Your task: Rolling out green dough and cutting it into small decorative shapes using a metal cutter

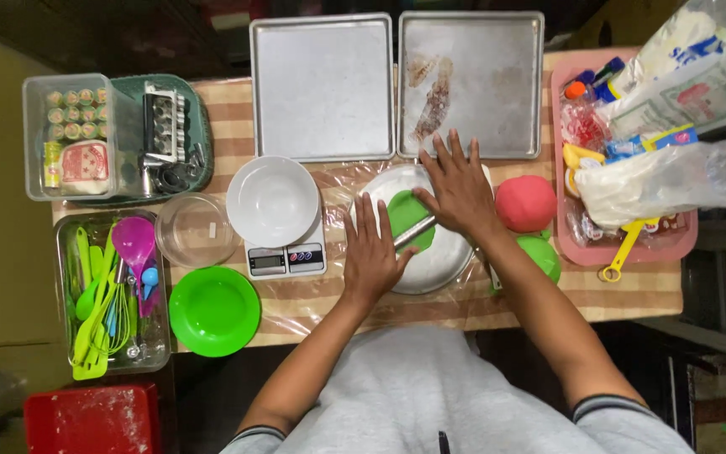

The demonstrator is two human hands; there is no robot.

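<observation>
Flattened green dough point(405, 212) under slanted metal rolling pin point(413, 229)

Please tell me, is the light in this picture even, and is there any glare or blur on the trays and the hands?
Head view: light is bright and even on the table, dark beyond its edges; soft glare on the two metal trays and the plastic sheet; both the left hand and the right hand look sharp, without motion blur.

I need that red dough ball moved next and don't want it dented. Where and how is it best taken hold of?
Cup the red dough ball around its lower sides, coming from above. Its front and top look clear; the right hand lies on its left and the pink tray sits on its right. It looks smooth and soft, so spread fingers probably suit it better than a pinch.
</observation>
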